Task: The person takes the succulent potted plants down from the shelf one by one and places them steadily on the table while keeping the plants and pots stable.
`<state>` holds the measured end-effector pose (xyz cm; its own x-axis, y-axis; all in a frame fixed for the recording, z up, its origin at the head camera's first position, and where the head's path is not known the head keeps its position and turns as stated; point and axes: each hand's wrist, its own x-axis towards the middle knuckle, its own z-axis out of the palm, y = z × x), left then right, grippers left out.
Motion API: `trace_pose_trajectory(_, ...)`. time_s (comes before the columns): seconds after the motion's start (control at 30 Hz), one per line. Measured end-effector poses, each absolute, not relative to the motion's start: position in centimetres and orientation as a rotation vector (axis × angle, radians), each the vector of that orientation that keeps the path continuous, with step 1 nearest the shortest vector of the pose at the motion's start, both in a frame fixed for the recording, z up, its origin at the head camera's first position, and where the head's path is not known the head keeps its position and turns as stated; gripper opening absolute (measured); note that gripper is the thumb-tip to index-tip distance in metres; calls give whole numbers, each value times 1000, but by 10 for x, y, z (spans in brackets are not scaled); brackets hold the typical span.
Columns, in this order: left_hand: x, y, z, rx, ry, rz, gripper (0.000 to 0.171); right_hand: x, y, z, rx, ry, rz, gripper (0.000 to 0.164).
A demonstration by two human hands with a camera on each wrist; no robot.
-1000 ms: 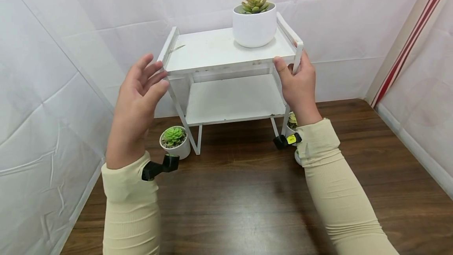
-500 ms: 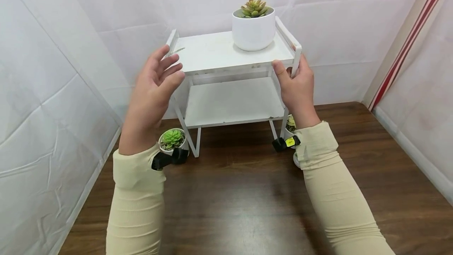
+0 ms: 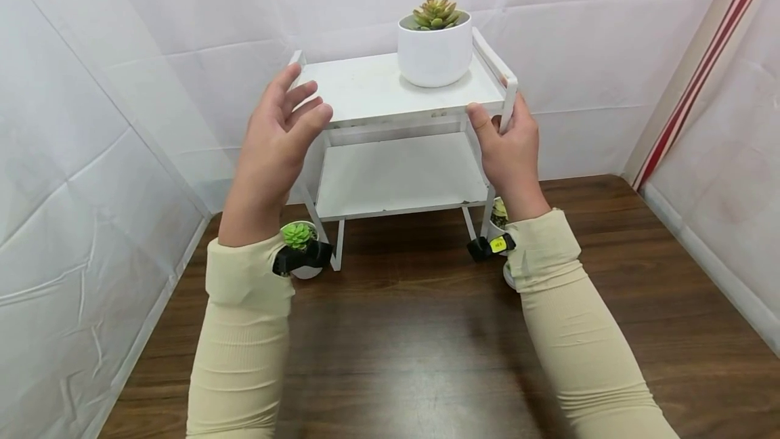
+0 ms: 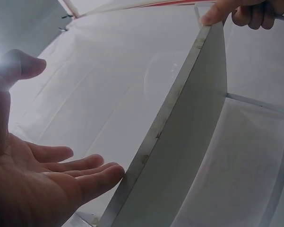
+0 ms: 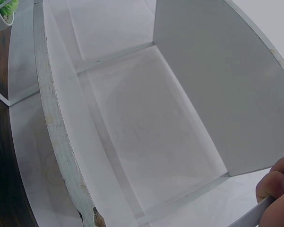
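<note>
A white two-tier shelf rack (image 3: 399, 171) stands on the table, its top tier bearing a white pot with a reddish-green succulent (image 3: 435, 56) near the right end. My right hand (image 3: 510, 151) grips the rack's right front post, thumb on the top shelf's front edge. In the right wrist view, curled fingers (image 5: 274, 187) wrap the thin white frame bar. My left hand (image 3: 271, 144) is held with fingers spread before the top shelf's left front corner. Its little finger comes close to the shelf edge (image 4: 156, 127) in the left wrist view; contact is unclear.
A small pot with a green succulent (image 3: 298, 236) sits by the rack's left foot, partly behind the left wrist camera. Another small potted plant (image 3: 498, 214) is partly hidden behind the right wrist. White cloth walls (image 3: 201, 73) enclose the brown wooden table (image 3: 390, 337).
My left hand has moved rightward from the rack's left corner, now overlapping the top shelf in the head view. My right hand keeps its grip, and the rack appears nearly still.
</note>
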<state>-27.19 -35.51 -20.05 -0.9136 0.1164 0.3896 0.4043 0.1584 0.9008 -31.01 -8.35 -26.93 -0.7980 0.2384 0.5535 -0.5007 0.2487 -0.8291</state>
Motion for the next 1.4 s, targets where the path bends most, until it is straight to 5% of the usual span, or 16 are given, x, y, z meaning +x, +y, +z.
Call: trace_pose_trajectory(1.4, -306, -305, -188, -401, -2312, -1808, 85, -305, -84, -270, 246, -1936, 1558, 59)
